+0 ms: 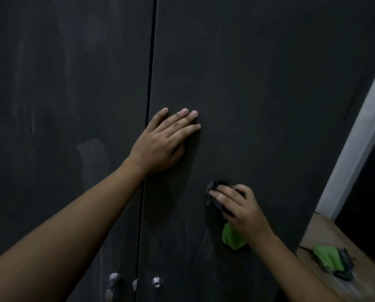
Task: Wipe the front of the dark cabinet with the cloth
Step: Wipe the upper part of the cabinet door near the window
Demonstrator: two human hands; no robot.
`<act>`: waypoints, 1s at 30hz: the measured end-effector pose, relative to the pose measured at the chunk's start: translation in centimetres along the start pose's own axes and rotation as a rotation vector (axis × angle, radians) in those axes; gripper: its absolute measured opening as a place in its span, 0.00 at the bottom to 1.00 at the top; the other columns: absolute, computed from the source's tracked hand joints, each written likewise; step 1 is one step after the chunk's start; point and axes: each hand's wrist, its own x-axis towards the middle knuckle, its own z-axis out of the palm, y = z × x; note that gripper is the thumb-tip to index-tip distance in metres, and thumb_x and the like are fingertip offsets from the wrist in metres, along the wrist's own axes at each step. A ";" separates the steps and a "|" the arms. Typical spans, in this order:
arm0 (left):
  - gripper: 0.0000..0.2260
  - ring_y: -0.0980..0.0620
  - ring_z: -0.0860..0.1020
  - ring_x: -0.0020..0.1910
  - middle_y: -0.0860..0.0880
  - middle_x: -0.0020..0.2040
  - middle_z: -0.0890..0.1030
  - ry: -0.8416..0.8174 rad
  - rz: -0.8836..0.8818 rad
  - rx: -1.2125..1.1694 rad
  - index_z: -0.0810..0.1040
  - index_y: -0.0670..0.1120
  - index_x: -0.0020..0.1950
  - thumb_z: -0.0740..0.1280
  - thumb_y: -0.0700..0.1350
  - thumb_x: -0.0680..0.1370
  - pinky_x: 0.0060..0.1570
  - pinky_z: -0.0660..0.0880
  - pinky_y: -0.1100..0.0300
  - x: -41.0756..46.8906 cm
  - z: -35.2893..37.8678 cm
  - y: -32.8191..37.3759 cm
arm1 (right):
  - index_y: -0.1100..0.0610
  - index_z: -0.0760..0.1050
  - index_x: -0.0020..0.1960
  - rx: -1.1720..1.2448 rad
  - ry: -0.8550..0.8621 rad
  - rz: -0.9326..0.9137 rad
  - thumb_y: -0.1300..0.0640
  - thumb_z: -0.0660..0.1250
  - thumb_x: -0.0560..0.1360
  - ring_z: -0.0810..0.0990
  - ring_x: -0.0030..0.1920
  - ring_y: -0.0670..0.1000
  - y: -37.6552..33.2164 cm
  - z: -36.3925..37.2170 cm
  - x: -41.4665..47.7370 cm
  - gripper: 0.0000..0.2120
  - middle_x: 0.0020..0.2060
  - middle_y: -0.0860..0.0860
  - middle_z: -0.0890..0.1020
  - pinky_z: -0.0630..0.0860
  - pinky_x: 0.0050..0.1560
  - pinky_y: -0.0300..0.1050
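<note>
Right door of the tall, matt dark-grey cabinet [258,83] is getting the attention now.
The left hand [162,147] lies flat, fingers straight and released, just right of the door seam. Lower down, the right hand [241,210] curls its fingers round a bunched grey-and-green cloth [232,237], pressing it to the panel. Silver metal handles [112,282] sit low by the seam.

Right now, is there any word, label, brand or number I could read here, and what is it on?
There is no readable text anywhere.
The cabinet: plain dark doors, only smudges.
The cloth in the right hand: no print visible.
The spare cloths on the box: blurred, nothing legible.
The handle: no marking shows.
</note>
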 end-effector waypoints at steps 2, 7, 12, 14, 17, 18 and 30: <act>0.23 0.49 0.58 0.79 0.47 0.80 0.60 -0.043 -0.002 0.099 0.64 0.48 0.79 0.58 0.46 0.83 0.77 0.53 0.43 -0.6 0.2 0.5 | 0.56 0.80 0.65 -0.002 -0.105 -0.113 0.59 0.60 0.84 0.79 0.60 0.51 0.7 -0.3 -2.1 0.14 0.65 0.51 0.81 0.72 0.63 0.47; 0.24 0.48 0.57 0.80 0.47 0.81 0.58 -0.084 -0.013 0.161 0.61 0.48 0.80 0.57 0.48 0.83 0.77 0.53 0.42 -0.6 0.2 0.6 | 0.55 0.79 0.66 -0.051 -0.120 -0.076 0.61 0.65 0.78 0.78 0.59 0.52 3.1 -2.4 -4.0 0.17 0.63 0.52 0.81 0.70 0.63 0.45; 0.24 0.47 0.58 0.79 0.46 0.81 0.58 -0.085 -0.005 0.157 0.62 0.48 0.80 0.57 0.48 0.82 0.77 0.51 0.42 -0.5 0.0 0.6 | 0.59 0.80 0.65 -0.032 0.113 0.461 0.64 0.69 0.74 0.76 0.55 0.56 3.5 -3.5 -4.4 0.19 0.62 0.53 0.81 0.64 0.62 0.36; 0.24 0.46 0.60 0.79 0.45 0.80 0.60 -0.061 -0.017 0.151 0.63 0.47 0.78 0.58 0.48 0.82 0.77 0.51 0.41 -0.3 0.0 0.7 | 0.60 0.79 0.64 -0.033 0.113 0.568 0.67 0.72 0.73 0.75 0.58 0.59 2.9 -3.1 -4.3 0.20 0.62 0.56 0.79 0.62 0.64 0.35; 0.23 0.43 0.63 0.77 0.43 0.78 0.65 -0.016 -0.042 0.084 0.67 0.45 0.75 0.60 0.46 0.80 0.75 0.51 0.36 0.2 0.2 2.0 | 0.58 0.77 0.64 0.030 0.032 0.546 0.72 0.78 0.65 0.73 0.60 0.58 3.2 -3.1 -4.8 0.29 0.63 0.55 0.76 0.61 0.65 0.34; 0.22 0.42 0.64 0.76 0.43 0.77 0.67 -0.013 -0.021 0.057 0.68 0.45 0.74 0.60 0.46 0.79 0.75 0.52 0.34 0.6 0.3 2.6 | 0.57 0.75 0.63 0.050 -0.010 0.476 0.72 0.79 0.62 0.72 0.59 0.57 3.6 -3.4 -5.2 0.32 0.62 0.53 0.75 0.63 0.64 0.36; 0.23 0.44 0.66 0.74 0.46 0.73 0.71 -0.257 0.294 0.051 0.71 0.48 0.72 0.59 0.50 0.77 0.76 0.49 0.39 6.6 3.9 11.2 | 0.61 0.75 0.68 -0.127 0.073 0.333 0.60 0.66 0.75 0.76 0.58 0.61 13.7 -10.5 -4.9 0.22 0.61 0.59 0.78 0.66 0.62 0.45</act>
